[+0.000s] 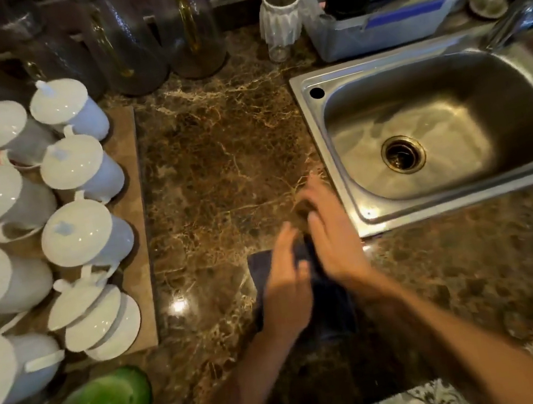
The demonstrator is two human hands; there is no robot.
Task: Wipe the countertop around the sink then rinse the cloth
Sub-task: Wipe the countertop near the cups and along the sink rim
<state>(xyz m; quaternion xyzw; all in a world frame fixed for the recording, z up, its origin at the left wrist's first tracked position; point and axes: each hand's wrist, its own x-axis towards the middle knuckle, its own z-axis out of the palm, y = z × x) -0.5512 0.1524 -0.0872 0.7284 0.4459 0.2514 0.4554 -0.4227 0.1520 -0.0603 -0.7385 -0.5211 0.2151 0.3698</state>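
1. from where i stand, the step looks like wiping the bench (pixel 218 160) beside the sink (pixel 319 146). no rinsing has begun, as the basin looks dry and nothing runs from the tap (pixel 519 15).
2. the left hand (pixel 286 281) lies flat on the cloth (pixel 336 308), fingers straight and pressing down.
3. the right hand (pixel 331 237) sits just beside the left, partly over the cloth. its fingers seem stretched toward the sink's near corner. it is blurred, so i cannot tell whether it presses flat or pinches a fold.
4. the cloth is dark blue and lies under both hands and behind them toward the person. one edge shows left of the left hand. it looks soft and bunched rather than spread square.
5. to wipe well, i would keep the palms flat so the whole cloth bears on the stone. i would work in overlapping strokes ahead of the hands, then follow the sink rim just right of the right hand, where grime tends to gather.
6. i would sweep any crumbs toward the basin, not off the front edge.
7. well left of the left hand stand white lidded cups (pixel 84 234), so i would keep the strokes short on that side to avoid knocking them.
8. the stone is glossy and mottled, so streaks will hide. slow passes seem wiser.
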